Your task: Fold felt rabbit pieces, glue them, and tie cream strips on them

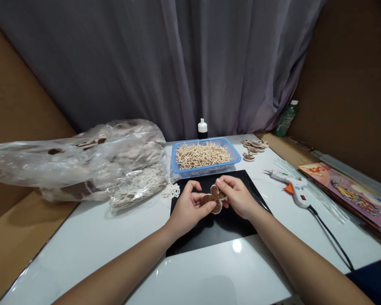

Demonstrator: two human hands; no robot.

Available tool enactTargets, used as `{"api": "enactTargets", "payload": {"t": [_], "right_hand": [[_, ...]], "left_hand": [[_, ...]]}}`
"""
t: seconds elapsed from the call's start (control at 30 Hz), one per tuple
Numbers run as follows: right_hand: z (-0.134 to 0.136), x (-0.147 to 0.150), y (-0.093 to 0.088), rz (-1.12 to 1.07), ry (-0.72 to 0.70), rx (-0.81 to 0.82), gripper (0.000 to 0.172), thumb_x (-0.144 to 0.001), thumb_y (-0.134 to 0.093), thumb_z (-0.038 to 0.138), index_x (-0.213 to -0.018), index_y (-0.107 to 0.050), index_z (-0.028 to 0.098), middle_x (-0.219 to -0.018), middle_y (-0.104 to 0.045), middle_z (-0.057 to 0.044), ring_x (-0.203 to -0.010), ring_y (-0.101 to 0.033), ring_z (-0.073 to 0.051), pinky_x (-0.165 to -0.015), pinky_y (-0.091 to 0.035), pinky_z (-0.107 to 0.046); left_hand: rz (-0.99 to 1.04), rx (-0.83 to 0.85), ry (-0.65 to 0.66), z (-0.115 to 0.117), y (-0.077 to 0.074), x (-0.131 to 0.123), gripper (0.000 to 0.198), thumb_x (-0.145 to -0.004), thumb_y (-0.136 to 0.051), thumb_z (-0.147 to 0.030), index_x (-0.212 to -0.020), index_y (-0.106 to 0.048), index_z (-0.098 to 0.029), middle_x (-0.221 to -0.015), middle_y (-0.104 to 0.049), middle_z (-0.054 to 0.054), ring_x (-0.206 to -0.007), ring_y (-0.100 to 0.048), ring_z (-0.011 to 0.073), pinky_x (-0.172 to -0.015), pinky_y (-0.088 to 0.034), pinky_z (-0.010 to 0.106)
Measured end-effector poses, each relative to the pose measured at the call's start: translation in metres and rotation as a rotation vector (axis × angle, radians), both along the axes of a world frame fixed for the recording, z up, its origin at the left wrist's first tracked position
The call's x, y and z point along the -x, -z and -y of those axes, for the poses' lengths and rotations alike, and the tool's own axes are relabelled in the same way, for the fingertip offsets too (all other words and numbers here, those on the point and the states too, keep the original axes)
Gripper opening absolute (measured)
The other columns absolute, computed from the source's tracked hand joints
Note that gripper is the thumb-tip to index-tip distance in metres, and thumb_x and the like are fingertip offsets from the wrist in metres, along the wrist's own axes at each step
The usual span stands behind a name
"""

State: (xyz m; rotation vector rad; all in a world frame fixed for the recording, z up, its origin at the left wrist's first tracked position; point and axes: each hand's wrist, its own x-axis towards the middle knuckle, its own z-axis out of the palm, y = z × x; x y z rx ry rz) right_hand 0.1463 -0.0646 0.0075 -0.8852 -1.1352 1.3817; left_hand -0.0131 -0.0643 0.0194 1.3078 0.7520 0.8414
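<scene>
A small brown flower-shaped piece (217,205) with pale edges and rounded petals is held up between both hands. My left hand (190,205) pinches its left and lower side, the thumb lying on a petal. My right hand (236,192) grips the upper right petal between thumb and fingers. Parts of the piece are hidden behind the fingertips. Both hands are above a black mat (206,237) on the white table. Similar brown pieces with pale rims (254,148) lie in a small group at the back right.
A blue basket (206,171) of pale short sticks stands behind the mat. To the left lie clear plastic bags (114,156) and white cut pieces (171,191). On the right are a corded glue gun (292,184), clear sticks (332,203), a green bottle (286,118) and a butterfly-printed book (352,192).
</scene>
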Motion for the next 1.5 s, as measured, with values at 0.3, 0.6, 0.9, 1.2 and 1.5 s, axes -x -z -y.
{"api": "enactTargets", "payload": {"t": [0.3,0.6,0.9,1.2,1.5], "right_hand": [[0.003,-0.008,-0.006,0.015,-0.173,-0.044,0.025,-0.076,-0.063,0.037,-0.091,-0.066,0.017,-0.067,-0.057,0.002,-0.051,-0.05,-0.007,-0.037,-0.042,-0.015],[0.003,-0.014,-0.01,-0.081,-0.183,-0.069,0.026,-0.074,-0.067,0.033,-0.096,-0.06,0.021,-0.08,-0.058,0.0,-0.066,-0.058,-0.011,-0.049,-0.053,-0.022],[0.006,-0.008,-0.009,-0.056,-0.131,-0.129,0.022,-0.072,-0.07,0.026,-0.089,-0.057,0.02,-0.076,-0.061,0.002,-0.061,-0.059,-0.009,-0.058,-0.053,-0.024],[0.005,-0.01,-0.005,-0.099,-0.186,-0.175,0.035,-0.07,-0.072,0.022,-0.102,-0.059,0.023,-0.096,-0.061,-0.002,-0.082,-0.06,-0.014,-0.074,-0.051,-0.029],[0.006,-0.002,0.002,-0.017,-0.111,-0.212,0.02,-0.074,-0.069,0.022,-0.093,-0.061,0.023,-0.082,-0.061,0.0,-0.07,-0.057,-0.011,-0.065,-0.049,-0.024]], "left_hand": [[-0.008,-0.11,-0.109,0.001,-0.003,0.0,0.02,-0.075,-0.063,-0.026,-0.085,-0.046,-0.021,-0.056,-0.057,-0.007,-0.05,-0.052,0.0082,-0.047,-0.04,0.018],[0.046,-0.156,-0.141,0.001,0.0,-0.001,0.016,-0.076,-0.063,-0.024,-0.085,-0.049,-0.022,-0.061,-0.058,-0.005,-0.051,-0.054,0.0096,-0.045,-0.044,0.019],[-0.021,-0.204,-0.188,0.004,0.0,0.002,0.006,-0.073,-0.063,-0.021,-0.078,-0.059,-0.02,-0.056,-0.059,-0.004,-0.05,-0.054,0.0096,-0.048,-0.044,0.02],[0.009,-0.28,-0.251,0.0,0.001,0.001,0.009,-0.074,-0.063,-0.021,-0.08,-0.058,-0.019,-0.061,-0.061,-0.003,-0.054,-0.058,0.011,-0.052,-0.048,0.021],[0.069,-0.195,-0.158,0.003,0.002,-0.001,0.008,-0.071,-0.064,-0.015,-0.076,-0.059,-0.017,-0.063,-0.059,-0.003,-0.051,-0.055,0.0082,-0.051,-0.046,0.021]]}}
